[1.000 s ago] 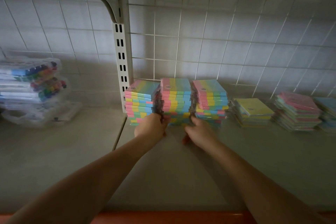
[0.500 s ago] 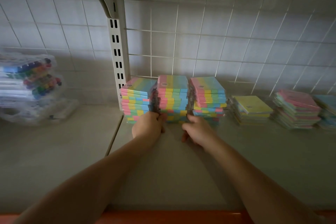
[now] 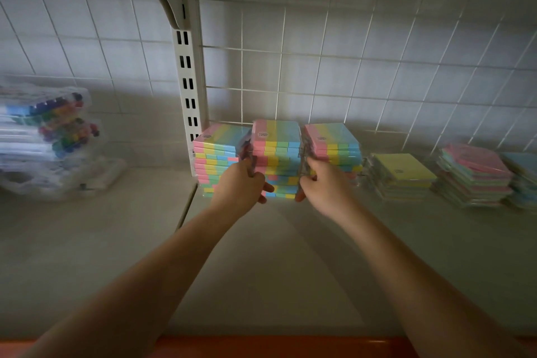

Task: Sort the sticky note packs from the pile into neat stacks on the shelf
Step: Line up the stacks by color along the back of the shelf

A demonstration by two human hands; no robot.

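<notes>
Backdrop: white wire grid panel (image 3: 348, 52) over pale tiles fills the upper frame, with a slotted white upright (image 3: 189, 90) left of centre and a bracket curving up from it toward the upper left.
Shelf: pale shelf (image 3: 261, 270) runs across the lower half; an orange edge (image 3: 276, 347) lines the bottom of the frame.
Middle stack: striped sticky note packs in pink, yellow, green and blue, the middle stack (image 3: 277, 151) stands at centre frame against the grid.
Neighbours: left stack (image 3: 216, 154) just beside the upright and right stack (image 3: 334, 145), both of the same striped packs, each close against the middle one.
Left hand: left hand (image 3: 239, 186) at the middle stack's left side, fingers curled into the gap there, thumb across the lower front; it grips the stack.
Right hand: right hand (image 3: 322, 183) at the stack's right side, fingers curled into the gap, thumb at the lower front corner; it grips the stack too.
Right of frame: lower yellow stack (image 3: 402, 174), then a pink-topped stack (image 3: 473, 171), then a blue-topped stack (image 3: 523, 180) cut by the edge.
Left of frame: clear packs of coloured markers (image 3: 55, 131), piled and blurred.
</notes>
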